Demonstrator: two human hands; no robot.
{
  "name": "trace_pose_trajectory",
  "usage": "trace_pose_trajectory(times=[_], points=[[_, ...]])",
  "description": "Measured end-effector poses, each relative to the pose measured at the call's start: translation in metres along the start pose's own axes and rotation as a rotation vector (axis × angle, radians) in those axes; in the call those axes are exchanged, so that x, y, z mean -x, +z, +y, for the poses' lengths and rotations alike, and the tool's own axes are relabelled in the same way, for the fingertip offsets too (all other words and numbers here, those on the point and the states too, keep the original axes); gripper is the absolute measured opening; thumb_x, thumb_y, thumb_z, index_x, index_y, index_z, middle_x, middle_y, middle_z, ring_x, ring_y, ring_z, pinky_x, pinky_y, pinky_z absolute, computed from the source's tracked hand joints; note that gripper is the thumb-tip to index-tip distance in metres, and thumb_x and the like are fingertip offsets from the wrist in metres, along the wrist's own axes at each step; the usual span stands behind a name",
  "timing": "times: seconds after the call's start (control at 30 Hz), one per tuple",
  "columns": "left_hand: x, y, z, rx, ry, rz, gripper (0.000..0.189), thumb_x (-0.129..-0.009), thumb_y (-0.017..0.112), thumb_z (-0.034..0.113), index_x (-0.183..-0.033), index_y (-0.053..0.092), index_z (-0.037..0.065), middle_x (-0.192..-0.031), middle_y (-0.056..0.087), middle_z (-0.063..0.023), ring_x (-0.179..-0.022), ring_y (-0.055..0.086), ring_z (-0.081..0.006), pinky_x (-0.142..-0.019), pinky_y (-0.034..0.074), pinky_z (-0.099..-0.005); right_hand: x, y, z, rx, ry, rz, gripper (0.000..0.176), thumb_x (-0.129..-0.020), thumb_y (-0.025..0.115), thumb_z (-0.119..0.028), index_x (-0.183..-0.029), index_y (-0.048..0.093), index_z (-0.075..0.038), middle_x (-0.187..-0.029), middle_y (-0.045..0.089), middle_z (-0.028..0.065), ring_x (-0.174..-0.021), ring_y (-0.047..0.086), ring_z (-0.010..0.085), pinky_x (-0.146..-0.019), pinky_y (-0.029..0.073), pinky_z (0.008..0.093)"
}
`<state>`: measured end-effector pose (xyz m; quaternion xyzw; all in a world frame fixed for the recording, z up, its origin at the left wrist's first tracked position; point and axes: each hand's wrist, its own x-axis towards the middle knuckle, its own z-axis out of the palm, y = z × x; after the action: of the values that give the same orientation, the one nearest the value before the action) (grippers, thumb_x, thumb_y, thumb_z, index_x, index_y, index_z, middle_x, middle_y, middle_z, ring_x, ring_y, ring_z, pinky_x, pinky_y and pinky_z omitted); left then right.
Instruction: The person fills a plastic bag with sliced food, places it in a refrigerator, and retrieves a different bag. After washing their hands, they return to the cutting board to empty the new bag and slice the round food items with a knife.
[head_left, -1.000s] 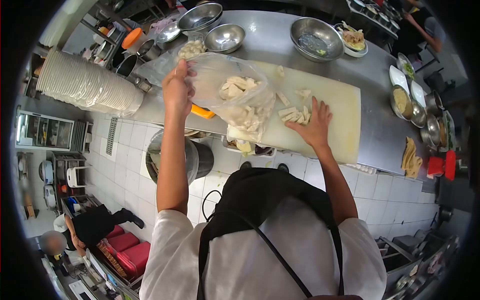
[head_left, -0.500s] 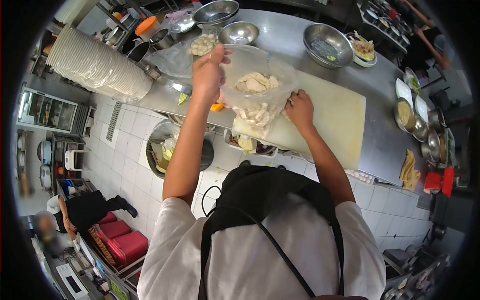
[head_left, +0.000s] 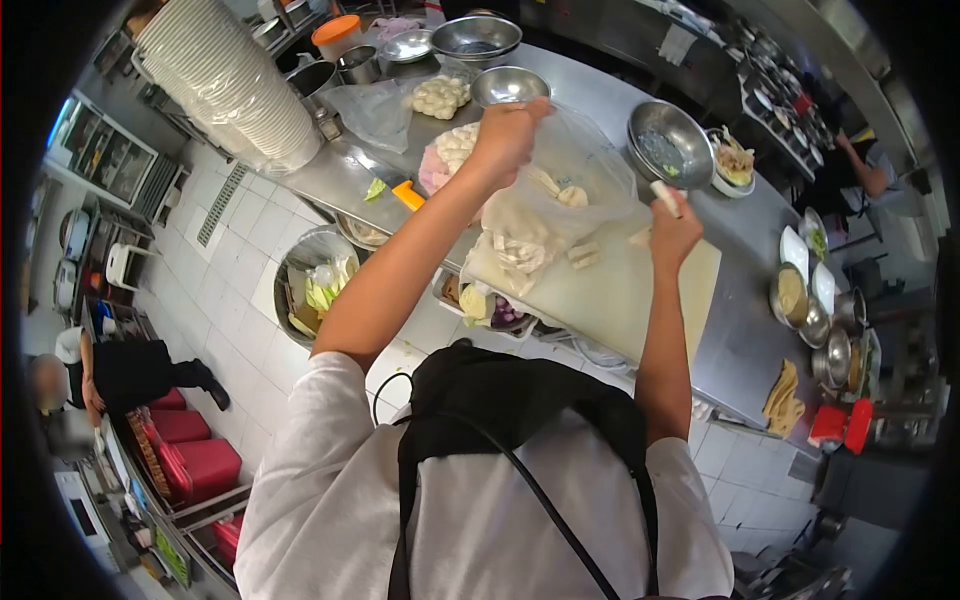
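My left hand (head_left: 508, 143) is closed on the upper edge of a clear plastic bag (head_left: 590, 165), raised over the cutting board's left part. Pale pieces (head_left: 570, 195) show inside the bag. My right hand (head_left: 674, 232) grips a short whitish piece (head_left: 667, 199) above the white cutting board (head_left: 640, 300). Another pale piece (head_left: 583, 255) lies on the board beside the bag. Left of the bag are a white and pink bundle (head_left: 440, 165) and an orange-handled knife (head_left: 408, 195), partly behind my left arm. A metal bowl (head_left: 672, 145) stands beyond my right hand.
Another bag with pale rounded pieces (head_left: 438, 97), small bowl (head_left: 510, 87) and stacked containers (head_left: 235, 90) stand at the back left. A filled bowl (head_left: 733, 165) and folded cloth (head_left: 784, 398) are on the right. A lined bin (head_left: 290, 290) and a person (head_left: 130, 372) are at left.
My right hand has lifted off the board and moved right with a whitish piece. A pale piece now shows on the board. My left hand still holds the bag; the whole view has shifted.
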<state>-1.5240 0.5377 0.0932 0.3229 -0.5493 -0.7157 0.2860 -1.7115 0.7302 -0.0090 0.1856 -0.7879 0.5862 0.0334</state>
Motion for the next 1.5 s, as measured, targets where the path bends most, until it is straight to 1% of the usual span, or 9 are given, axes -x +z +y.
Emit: trace_pose_trajectory(times=[0.17,0.27,0.4,0.57,0.67,0.77,1.07,1.37,1.5], points=[[-0.015,0.012,0.001,0.014,-0.069,-0.051,0.029,-0.097,0.058,0.029,-0.105,0.068,0.003,-0.089,0.053,-0.0051,-0.052,0.036,-0.0093,-0.048,0.030,-0.0262,-0.015,0.004,-0.104,-0.339,-0.411,0.246,0.028,-0.070,0.068,-0.002,-0.098,0.074,-0.001,-0.086,0.069,0.0094,-0.077,0.064,0.0155,-0.070,0.050,0.0307],[-0.024,0.009,-0.002,0.155,-0.121,-0.092,0.029,-0.091,0.062,0.025,-0.104,0.067,-0.001,-0.063,0.049,-0.0008,-0.048,0.035,-0.0102,-0.044,0.028,-0.0296,-0.010,0.022,-0.146,-0.244,-0.734,0.314,0.029,-0.067,0.068,0.001,-0.095,0.074,-0.006,-0.079,0.064,0.0079,-0.073,0.062,0.0182,-0.065,0.048,0.0317],[-0.026,-0.005,-0.005,0.192,-0.110,-0.119,0.031,-0.091,0.061,0.027,-0.107,0.066,0.000,-0.068,0.049,-0.0015,-0.048,0.034,-0.0102,-0.043,0.027,-0.0290,0.016,0.066,-0.137,0.004,-0.978,0.091,0.032,-0.064,0.072,-0.002,-0.095,0.074,-0.009,-0.084,0.057,0.0081,-0.076,0.062,0.0257,-0.069,0.050,0.0370],[-0.018,-0.026,-0.004,0.034,-0.002,-0.010,0.028,-0.093,0.061,0.029,-0.099,0.069,0.003,-0.077,0.056,-0.0049,-0.048,0.037,-0.0100,-0.043,0.030,-0.0279,0.044,0.080,-0.071,0.096,-0.610,-0.849,0.033,-0.069,0.076,-0.008,-0.102,0.073,-0.009,-0.105,0.066,0.0108,-0.094,0.065,0.0267,-0.089,0.050,0.0369],[-0.003,-0.031,0.001,-0.026,0.071,0.026,0.030,-0.094,0.061,0.032,-0.097,0.071,0.004,-0.082,0.059,-0.0054,-0.049,0.038,-0.0090,-0.043,0.031,-0.0267,0.033,0.048,-0.091,-0.114,-0.591,-0.728,0.034,-0.072,0.076,-0.007,-0.106,0.072,-0.008,-0.112,0.068,0.0127,-0.101,0.065,0.0254,-0.091,0.049,0.0347],[0.015,-0.047,0.011,-0.092,0.093,0.036,0.031,-0.096,0.060,0.033,-0.099,0.071,0.005,-0.090,0.060,-0.0055,-0.049,0.036,-0.0069,-0.044,0.032,-0.0252,0.028,-0.007,-0.099,-0.392,-0.144,-0.700,0.035,-0.077,0.072,-0.002,-0.112,0.070,-0.007,-0.110,0.070,0.0101,-0.100,0.063,0.0206,-0.093,0.048,0.0320],[0.030,-0.081,0.007,0.046,0.024,0.079,0.032,-0.099,0.055,0.032,-0.110,0.066,0.003,-0.101,0.057,-0.0065,-0.050,0.029,-0.0040,-0.046,0.027,-0.0208,0.088,-0.001,0.047,0.565,-0.702,-0.896,0.040,-0.082,0.061,0.001,-0.119,0.067,-0.013,-0.137,0.054,0.0073,-0.120,0.050,0.0297,-0.105,0.039,0.0418],[0.036,-0.067,0.004,0.037,0.041,0.063,0.033,-0.099,0.055,0.032,-0.110,0.066,0.003,-0.102,0.058,-0.0057,-0.052,0.031,-0.0042,-0.046,0.027,-0.0209,0.083,-0.007,0.052,0.343,-0.609,-0.618,0.028,-0.084,0.064,-0.002,-0.111,0.065,-0.006,-0.102,0.061,0.0114,-0.099,0.056,0.0322,-0.088,0.046,0.0423],[0.037,-0.056,0.008,-0.005,0.056,0.080,0.034,-0.099,0.055,0.033,-0.111,0.066,0.003,-0.102,0.058,-0.0052,-0.051,0.029,-0.0040,-0.047,0.027,-0.0209,0.069,-0.011,-0.052,-0.037,-0.502,-0.329,0.027,-0.084,0.064,0.000,-0.111,0.064,-0.003,-0.103,0.061,0.0126,-0.095,0.059,0.0315,-0.084,0.049,0.0400]])
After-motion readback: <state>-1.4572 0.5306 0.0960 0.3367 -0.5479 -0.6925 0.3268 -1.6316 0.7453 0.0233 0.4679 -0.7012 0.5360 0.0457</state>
